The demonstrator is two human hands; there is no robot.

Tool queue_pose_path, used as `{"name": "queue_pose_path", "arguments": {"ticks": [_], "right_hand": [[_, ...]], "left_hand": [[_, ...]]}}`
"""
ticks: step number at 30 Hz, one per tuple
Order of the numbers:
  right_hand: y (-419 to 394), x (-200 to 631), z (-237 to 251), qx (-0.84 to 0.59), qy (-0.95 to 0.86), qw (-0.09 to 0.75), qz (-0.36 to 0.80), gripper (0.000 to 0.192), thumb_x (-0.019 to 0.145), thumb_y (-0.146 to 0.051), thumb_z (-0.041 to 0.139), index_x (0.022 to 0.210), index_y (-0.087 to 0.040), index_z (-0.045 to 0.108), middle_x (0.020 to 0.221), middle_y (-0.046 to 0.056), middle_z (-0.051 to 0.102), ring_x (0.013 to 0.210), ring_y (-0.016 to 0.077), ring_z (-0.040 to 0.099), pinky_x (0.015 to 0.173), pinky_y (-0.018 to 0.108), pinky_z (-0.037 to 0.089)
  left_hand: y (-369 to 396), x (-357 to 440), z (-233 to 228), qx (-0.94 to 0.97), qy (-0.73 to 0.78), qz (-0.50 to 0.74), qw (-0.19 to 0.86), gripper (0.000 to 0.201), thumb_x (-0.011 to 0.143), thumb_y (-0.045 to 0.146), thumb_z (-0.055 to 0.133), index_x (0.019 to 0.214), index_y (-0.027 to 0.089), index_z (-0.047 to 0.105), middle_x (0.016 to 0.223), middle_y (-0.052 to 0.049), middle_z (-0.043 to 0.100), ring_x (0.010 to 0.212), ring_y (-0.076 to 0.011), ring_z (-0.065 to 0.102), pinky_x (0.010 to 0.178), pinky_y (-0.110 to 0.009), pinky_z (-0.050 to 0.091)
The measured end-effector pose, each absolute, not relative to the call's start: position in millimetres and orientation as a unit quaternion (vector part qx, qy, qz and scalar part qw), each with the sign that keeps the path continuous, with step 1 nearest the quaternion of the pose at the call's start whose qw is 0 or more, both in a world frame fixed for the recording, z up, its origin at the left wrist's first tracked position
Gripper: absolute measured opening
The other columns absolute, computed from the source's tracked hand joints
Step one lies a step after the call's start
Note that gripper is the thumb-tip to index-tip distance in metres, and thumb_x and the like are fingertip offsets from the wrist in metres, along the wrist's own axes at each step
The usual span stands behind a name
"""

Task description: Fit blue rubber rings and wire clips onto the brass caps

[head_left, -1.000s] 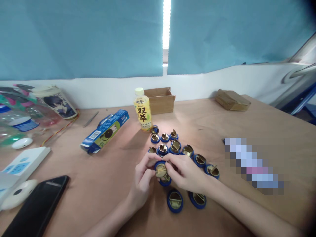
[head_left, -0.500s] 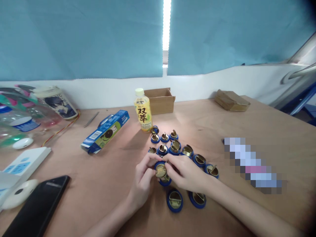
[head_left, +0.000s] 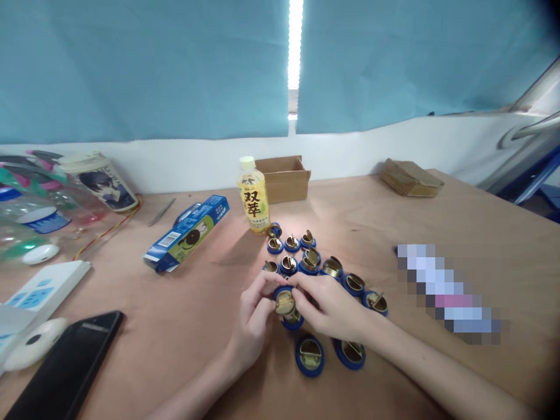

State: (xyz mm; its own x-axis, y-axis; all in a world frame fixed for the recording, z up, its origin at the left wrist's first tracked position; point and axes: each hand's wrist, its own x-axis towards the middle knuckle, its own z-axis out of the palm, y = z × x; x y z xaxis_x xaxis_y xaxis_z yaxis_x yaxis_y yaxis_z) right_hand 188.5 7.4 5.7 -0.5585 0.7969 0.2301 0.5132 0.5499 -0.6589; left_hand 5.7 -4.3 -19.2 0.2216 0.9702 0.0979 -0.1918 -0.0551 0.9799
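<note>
Your desk is wide plywood, cluttered at left: a black phone, a blue carton and a yellow drink bottle farther back, with a small cardboard box behind it. Between the bottle and your hands sits a cluster of blue-rimmed brass discs, with two more just below your hands. You hold one disc up off the desk, centre frame, between both hands. It looks small, light and rigid, with smooth metal that is probably slippery; best gripped by the blue rim, keeping off the thin brass tab, which could bend. Your left hand pinches its left edge, fingers curled narrow. Your right hand closes on the right side, fingertips on top.
</note>
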Motion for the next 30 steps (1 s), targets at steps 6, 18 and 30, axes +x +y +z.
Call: {"name": "queue_pose_path", "arguments": {"ticks": [6,18,30], "right_hand": [[7.7,188.9,4.0,-0.386,-0.837,0.268,0.279,0.018,0.099,-0.017,0.042,0.101,-0.015,0.061,0.086,0.006,0.069,0.073,0.0165,0.064,0.066,0.027,0.044],[8.2,188.8,4.2,-0.388,-0.837,0.271,0.273,0.018,0.098,-0.016,0.044,0.100,-0.016,0.061,0.083,0.005,0.069,0.070,0.0161,0.063,0.064,0.026,0.043],[8.1,188.8,4.7,-0.389,-0.836,0.265,0.281,0.018,0.099,-0.017,0.043,0.100,-0.015,0.060,0.084,0.005,0.069,0.072,0.0167,0.064,0.065,0.027,0.044]], "left_hand": [[-4.9,6.3,-17.8,0.521,0.374,0.501,0.581,0.023,0.075,0.016,0.052,0.095,0.017,0.062,0.074,-0.001,0.066,0.060,-0.0154,0.056,0.055,-0.025,0.047],[-3.7,6.4,-17.5,0.524,0.376,0.502,0.576,0.021,0.074,0.016,0.052,0.093,0.017,0.062,0.073,0.000,0.066,0.059,-0.0147,0.055,0.054,-0.024,0.046],[-3.7,5.3,-19.1,0.532,0.381,0.500,0.568,0.022,0.077,0.015,0.052,0.096,0.017,0.062,0.074,-0.001,0.067,0.060,-0.0148,0.056,0.056,-0.024,0.046]]}}
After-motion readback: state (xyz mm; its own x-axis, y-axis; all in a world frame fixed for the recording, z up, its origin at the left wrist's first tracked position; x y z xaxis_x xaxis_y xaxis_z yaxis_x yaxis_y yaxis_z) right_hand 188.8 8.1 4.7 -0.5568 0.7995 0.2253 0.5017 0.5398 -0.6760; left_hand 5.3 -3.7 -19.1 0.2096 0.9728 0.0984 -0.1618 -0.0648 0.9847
